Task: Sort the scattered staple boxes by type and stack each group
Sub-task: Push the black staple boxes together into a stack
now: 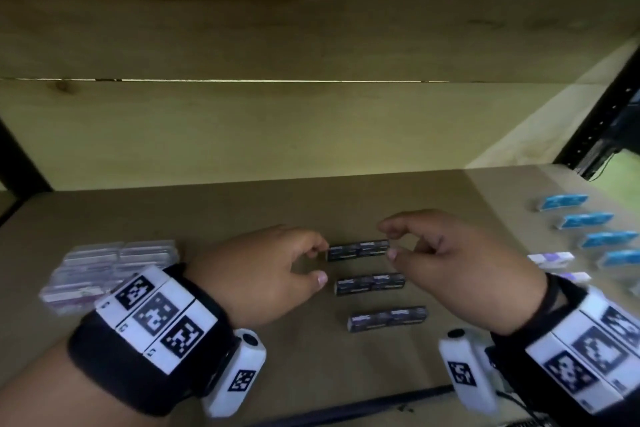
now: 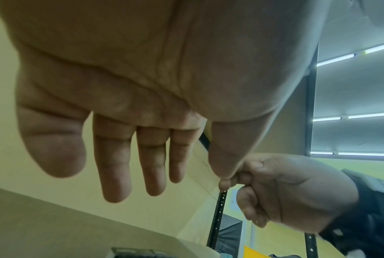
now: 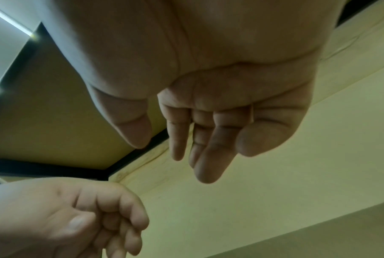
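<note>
Three rows of dark staple boxes lie flat in the middle of the brown shelf: a far row point(image 1: 358, 250), a middle row point(image 1: 370, 283) and a near row point(image 1: 388, 318). Each row looks like two boxes end to end. My left hand point(image 1: 320, 263) hovers at the left end of the far row, fingertips at or just touching it. My right hand point(image 1: 388, 240) is at that row's right end, thumb tip close to it. Seen from the wrists, the left hand point(image 2: 142, 157) and the right hand point(image 3: 197, 139) have relaxed fingers with nothing in them.
A cluster of clear pinkish boxes point(image 1: 104, 263) sits at the left. Several blue boxes point(image 1: 585, 220) lie in a column at the right edge, with white-and-purple boxes point(image 1: 550, 258) beside them. A wooden back wall point(image 1: 311, 132) rises behind the shelf, and black rack posts point(image 1: 595, 128) flank it.
</note>
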